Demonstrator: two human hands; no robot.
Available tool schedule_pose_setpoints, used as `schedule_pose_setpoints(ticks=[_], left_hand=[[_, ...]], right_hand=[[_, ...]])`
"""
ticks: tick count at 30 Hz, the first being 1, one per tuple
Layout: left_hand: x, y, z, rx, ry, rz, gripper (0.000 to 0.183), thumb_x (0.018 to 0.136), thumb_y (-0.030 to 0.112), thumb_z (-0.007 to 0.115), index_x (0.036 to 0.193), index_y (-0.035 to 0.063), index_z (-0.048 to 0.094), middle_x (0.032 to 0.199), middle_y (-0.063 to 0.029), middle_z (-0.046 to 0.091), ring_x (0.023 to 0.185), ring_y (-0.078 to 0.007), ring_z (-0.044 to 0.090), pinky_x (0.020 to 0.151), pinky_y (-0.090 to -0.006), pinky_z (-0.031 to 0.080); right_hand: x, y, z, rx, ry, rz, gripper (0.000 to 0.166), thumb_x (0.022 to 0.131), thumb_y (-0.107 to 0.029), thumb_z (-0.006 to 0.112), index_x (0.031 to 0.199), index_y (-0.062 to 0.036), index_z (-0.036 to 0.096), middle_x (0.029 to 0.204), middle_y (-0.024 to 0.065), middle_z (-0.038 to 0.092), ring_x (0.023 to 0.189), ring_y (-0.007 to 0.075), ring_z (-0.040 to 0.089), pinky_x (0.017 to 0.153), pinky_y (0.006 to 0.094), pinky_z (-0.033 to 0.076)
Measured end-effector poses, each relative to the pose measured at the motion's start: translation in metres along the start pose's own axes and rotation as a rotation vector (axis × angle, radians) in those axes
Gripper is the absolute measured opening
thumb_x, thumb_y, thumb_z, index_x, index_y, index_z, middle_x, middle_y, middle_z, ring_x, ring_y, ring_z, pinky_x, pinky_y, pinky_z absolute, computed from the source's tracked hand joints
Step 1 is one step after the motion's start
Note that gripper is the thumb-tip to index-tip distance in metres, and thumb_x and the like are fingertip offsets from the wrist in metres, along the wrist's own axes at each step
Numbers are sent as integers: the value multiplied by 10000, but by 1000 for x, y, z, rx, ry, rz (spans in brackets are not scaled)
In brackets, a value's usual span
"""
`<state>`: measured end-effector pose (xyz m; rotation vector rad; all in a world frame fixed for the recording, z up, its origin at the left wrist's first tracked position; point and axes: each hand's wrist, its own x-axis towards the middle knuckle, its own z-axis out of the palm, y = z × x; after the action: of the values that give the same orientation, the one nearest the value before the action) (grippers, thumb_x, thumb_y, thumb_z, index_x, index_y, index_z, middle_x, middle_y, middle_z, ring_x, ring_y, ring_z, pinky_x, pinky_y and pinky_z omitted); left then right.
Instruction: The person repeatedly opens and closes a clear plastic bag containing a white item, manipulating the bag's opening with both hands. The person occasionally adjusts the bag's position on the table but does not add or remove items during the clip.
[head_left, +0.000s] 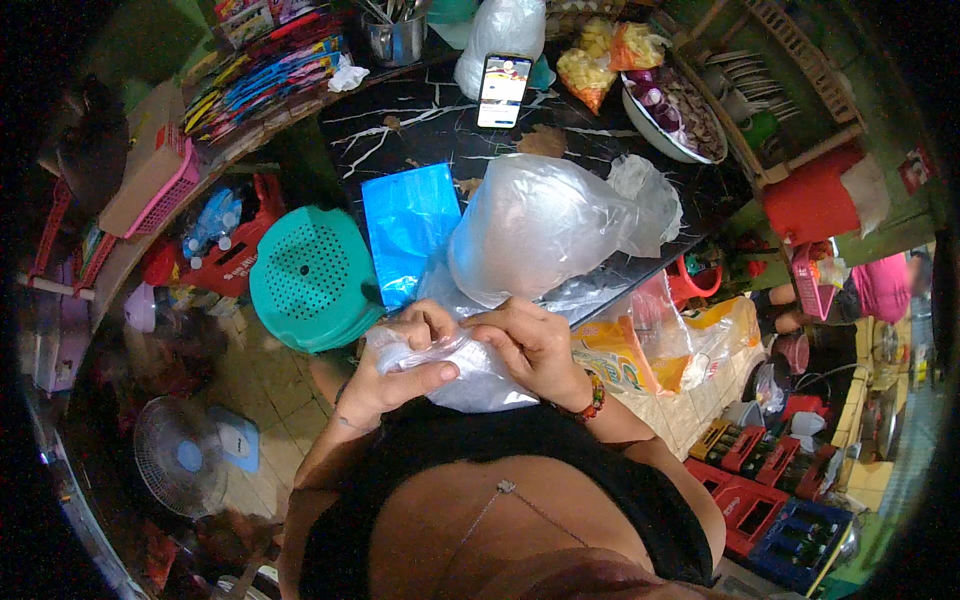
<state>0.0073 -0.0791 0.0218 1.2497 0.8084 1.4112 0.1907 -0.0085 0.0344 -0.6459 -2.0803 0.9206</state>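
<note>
Both hands meet in front of my chest over a clear plastic bag (480, 375), its film bunched between the fingers. My left hand (409, 360) pinches the gathered film, the thumb stretched across it. Thumb and forefinger of my right hand (529, 345) grip the same film close by. Just beyond the hands, a puffed-up clear plastic bag (536, 229) rests on the black marbled table (427, 112); whether it joins the film in my hands cannot be told. A flat blue plastic packet (411, 225) lies left of it, and crumpled clear plastic (645, 195) sits at its right.
A lit phone (504, 90) leans against a white plastic bag (501, 30). Bags of cut vegetables (592, 71) and a bowl of onions (675, 124) stand far right. A green perforated plastic stool (311, 277) is at the left, a fan (180, 456) below it. Bottle crates (765, 495) stand lower right.
</note>
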Motion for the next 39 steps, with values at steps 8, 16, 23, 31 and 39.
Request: schedule_pose_setpoints(ticks=[8,16,23,31,39], left_hand=[[3,3,8,70,122,-193,105,770,62,680,826,51,592,838,-26,550,758,-110,503,655,-262,401],[0,-5,8,-40,80,-116,201,799,158,646,697,53,508,854,-49,507,756,-123,467,649,-251,370],[-7,-3,-1,-446,-27,-268,239,756,208,689,724,58,507,761,-16,482,708,-119,442,629,-242,335],[5,-9,11,77,6,-147,244,846,261,609,886,20,603,735,-14,512,679,-111,470,631,-254,365],[-16,-14,0,-437,26,-365,452,812,489,582,797,39,548,624,-15,477,594,-103,435,569,-240,353]], right_hand=[[-2,3,0,48,12,-55,62,777,-30,653,744,-15,603,689,90,620,603,188,614,546,252,459],[-5,6,0,-57,-69,35,129,793,-128,657,730,-30,601,646,123,572,562,257,577,507,322,435],[-2,4,3,42,58,17,98,800,-130,646,758,-45,621,700,104,601,616,261,594,541,310,455],[-8,2,-2,63,0,75,135,812,-141,641,735,-47,584,680,107,595,579,245,585,524,314,452],[-10,7,2,-3,16,160,182,846,-117,608,714,-6,550,626,94,591,523,178,574,502,271,437]])
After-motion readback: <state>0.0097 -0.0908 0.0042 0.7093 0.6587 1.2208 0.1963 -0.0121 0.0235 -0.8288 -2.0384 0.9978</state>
